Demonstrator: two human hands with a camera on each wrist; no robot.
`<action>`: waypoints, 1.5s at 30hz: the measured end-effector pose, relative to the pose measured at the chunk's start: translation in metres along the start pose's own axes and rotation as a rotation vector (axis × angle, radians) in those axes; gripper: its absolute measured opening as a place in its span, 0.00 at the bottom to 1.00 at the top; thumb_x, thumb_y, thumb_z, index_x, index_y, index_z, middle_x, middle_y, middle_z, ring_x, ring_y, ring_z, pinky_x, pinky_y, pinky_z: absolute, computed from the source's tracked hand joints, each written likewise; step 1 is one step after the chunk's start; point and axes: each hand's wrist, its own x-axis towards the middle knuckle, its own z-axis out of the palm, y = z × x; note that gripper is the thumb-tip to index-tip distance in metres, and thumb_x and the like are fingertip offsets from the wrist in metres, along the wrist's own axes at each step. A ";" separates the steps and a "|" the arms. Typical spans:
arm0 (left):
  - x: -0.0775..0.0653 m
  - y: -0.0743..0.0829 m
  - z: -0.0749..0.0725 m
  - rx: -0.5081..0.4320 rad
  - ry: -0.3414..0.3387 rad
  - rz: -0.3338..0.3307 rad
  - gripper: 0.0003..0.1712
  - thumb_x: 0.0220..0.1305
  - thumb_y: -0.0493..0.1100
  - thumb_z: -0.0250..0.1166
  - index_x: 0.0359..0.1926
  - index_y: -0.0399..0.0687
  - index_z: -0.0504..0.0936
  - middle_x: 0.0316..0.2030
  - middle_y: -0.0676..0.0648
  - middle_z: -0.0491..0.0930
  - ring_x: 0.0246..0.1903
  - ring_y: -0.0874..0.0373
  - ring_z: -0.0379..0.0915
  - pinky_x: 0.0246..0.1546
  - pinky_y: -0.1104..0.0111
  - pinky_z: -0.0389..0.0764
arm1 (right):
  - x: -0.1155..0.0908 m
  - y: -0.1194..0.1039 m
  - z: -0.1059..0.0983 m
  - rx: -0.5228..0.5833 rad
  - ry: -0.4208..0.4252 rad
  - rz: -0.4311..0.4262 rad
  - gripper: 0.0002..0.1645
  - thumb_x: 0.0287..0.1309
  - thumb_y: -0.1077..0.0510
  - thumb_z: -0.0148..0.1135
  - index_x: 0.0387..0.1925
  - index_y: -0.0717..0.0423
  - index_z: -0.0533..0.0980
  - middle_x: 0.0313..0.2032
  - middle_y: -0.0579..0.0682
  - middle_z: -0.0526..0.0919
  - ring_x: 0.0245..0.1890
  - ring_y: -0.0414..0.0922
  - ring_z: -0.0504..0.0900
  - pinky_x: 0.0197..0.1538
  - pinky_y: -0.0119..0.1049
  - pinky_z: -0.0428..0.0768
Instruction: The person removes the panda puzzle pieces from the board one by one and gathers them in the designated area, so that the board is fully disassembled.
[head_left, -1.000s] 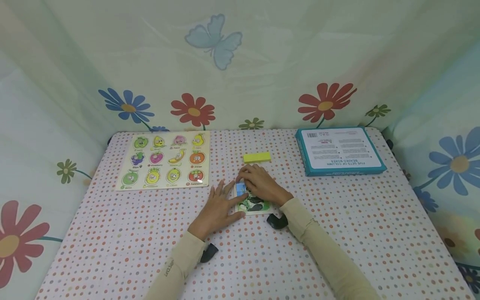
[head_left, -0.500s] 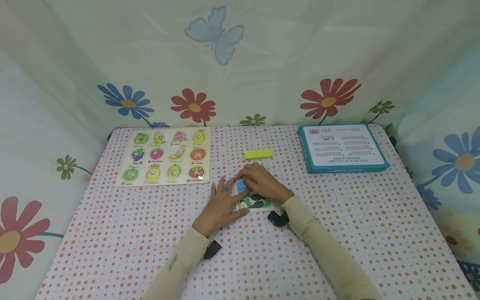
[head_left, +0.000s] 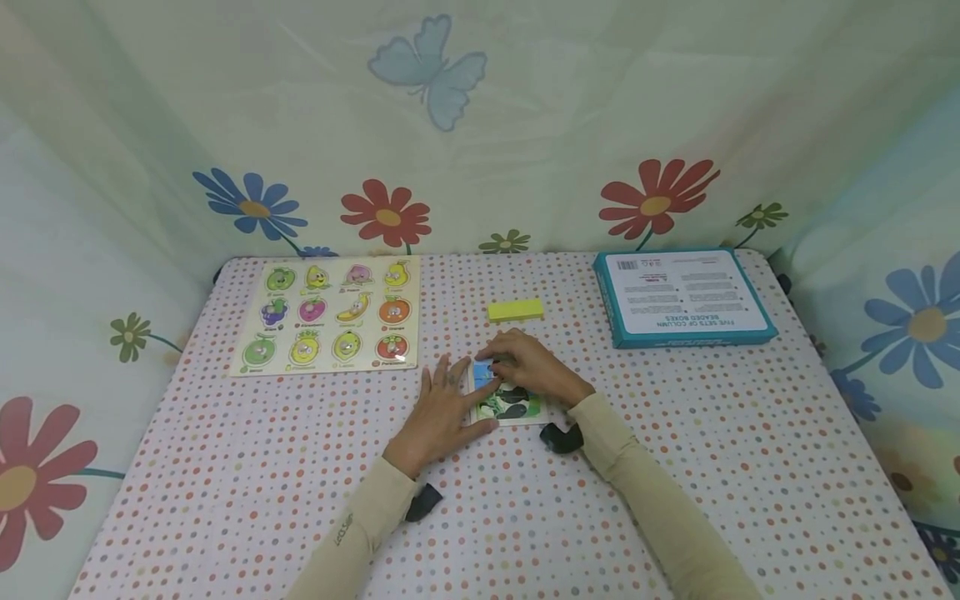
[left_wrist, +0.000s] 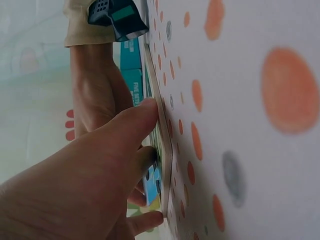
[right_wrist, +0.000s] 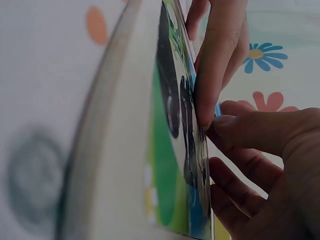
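A small picture puzzle (head_left: 513, 410) with a black-and-white animal on green and blue lies flat on the table, in a pale wooden board (left_wrist: 165, 145). My left hand (head_left: 435, 417) has its fingers spread along the puzzle's left side; its thumb touches the board's edge, and another finger presses on the picture. Over the upper part of the puzzle, my right hand (head_left: 536, 368) bends its fingers down. The right wrist view shows its thumb and forefinger pinching a puzzle piece (right_wrist: 218, 108), of which only a thin blue edge shows. The fingers cover much of the picture.
A yellow block (head_left: 515, 310) lies just beyond the puzzle. At the back left is a fruit puzzle board (head_left: 324, 317); a teal box (head_left: 686, 298) lies at the back right. The dotted cloth (head_left: 495, 517) covers the table, and a flowered curtain (head_left: 540, 125) hangs behind.
My right hand has shifted slightly right, and its fingertips have changed position over the upper part of the puzzle. My left hand stays almost where it was. The head view has tilted slightly.
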 end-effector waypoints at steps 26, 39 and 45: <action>-0.003 0.000 0.001 -0.020 -0.006 -0.006 0.35 0.64 0.68 0.53 0.71 0.70 0.62 0.75 0.40 0.42 0.72 0.33 0.31 0.66 0.36 0.41 | -0.044 0.013 -0.038 -0.049 0.225 0.052 0.11 0.60 0.63 0.63 0.44 0.54 0.83 0.44 0.48 0.85 0.49 0.47 0.78 0.55 0.49 0.74; -0.007 -0.007 -0.001 -0.075 0.011 0.014 0.35 0.63 0.67 0.56 0.70 0.68 0.64 0.75 0.40 0.44 0.72 0.33 0.32 0.68 0.39 0.38 | -0.076 0.036 -0.048 -0.084 0.175 0.230 0.10 0.60 0.64 0.62 0.42 0.54 0.84 0.43 0.50 0.84 0.47 0.49 0.78 0.52 0.49 0.75; -0.006 -0.008 0.000 -0.077 0.004 0.016 0.35 0.64 0.67 0.55 0.70 0.68 0.63 0.75 0.40 0.44 0.72 0.33 0.32 0.68 0.39 0.39 | -0.081 0.038 -0.046 -0.024 0.171 0.199 0.09 0.60 0.64 0.62 0.42 0.53 0.84 0.42 0.49 0.83 0.46 0.47 0.77 0.49 0.45 0.75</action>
